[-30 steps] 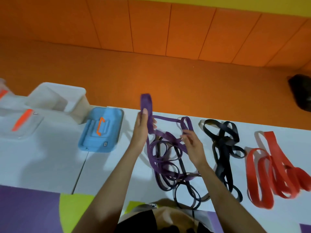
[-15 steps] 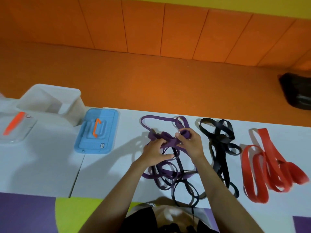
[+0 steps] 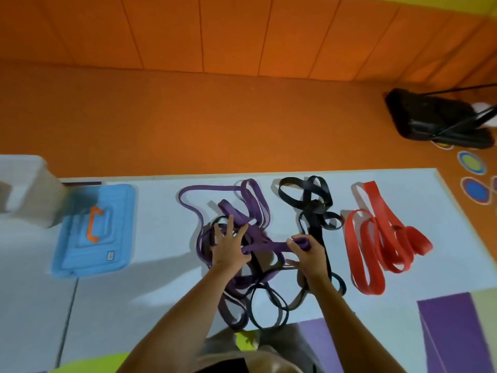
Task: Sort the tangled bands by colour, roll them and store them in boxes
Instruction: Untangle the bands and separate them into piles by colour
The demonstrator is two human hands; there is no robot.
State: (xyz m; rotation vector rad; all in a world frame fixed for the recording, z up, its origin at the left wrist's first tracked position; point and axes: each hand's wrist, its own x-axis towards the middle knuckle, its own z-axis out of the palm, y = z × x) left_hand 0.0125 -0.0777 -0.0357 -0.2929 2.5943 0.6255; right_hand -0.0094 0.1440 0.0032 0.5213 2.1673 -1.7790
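Mid-table, left hand (image 3: pixel 230 250) presses spread fingers (image 3: pixel 228 227) on the purple tangle (image 3: pixel 250 211); right hand (image 3: pixel 309 255) grips a purple loop (image 3: pixel 301 242), untangling. Likely next: pull it free, then roll.

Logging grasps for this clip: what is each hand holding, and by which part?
The right hand grips the purple band by its folded end; left hand presses the tangle with spread fingers.

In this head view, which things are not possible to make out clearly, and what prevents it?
White box: head view, cut off by the left edge and blurred; its inside does not show.
Blue lid: head view, its small label is too blurred to read.
Purple bands: head view, the left hand and right hand cover the tangle's middle; their number is unclear.
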